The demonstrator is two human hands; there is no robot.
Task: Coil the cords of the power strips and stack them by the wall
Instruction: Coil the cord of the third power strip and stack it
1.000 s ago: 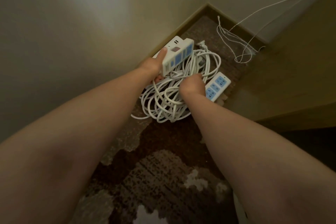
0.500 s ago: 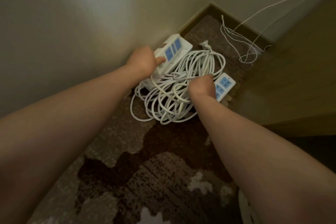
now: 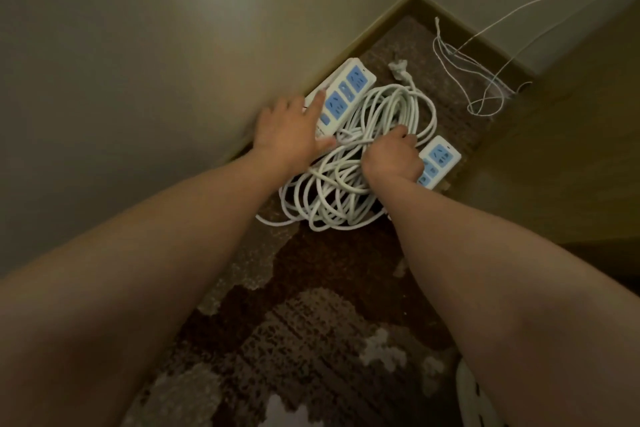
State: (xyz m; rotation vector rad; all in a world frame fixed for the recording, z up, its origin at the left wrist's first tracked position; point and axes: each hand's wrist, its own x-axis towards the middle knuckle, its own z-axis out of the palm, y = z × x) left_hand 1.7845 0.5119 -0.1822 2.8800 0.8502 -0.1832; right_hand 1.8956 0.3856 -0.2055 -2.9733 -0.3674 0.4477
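Head: fingers (image 3: 320, 101) touch power strip (image 3: 341, 95)

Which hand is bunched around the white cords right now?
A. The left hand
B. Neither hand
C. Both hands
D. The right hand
D: the right hand is curled into the bundle of white cords, while the left hand lies with straight fingers on the larger power strip by the wall.

Left hand (image 3: 289, 130) presses power strip (image 3: 341, 95); right hand (image 3: 393, 158) grips coiled cord (image 3: 346, 191).
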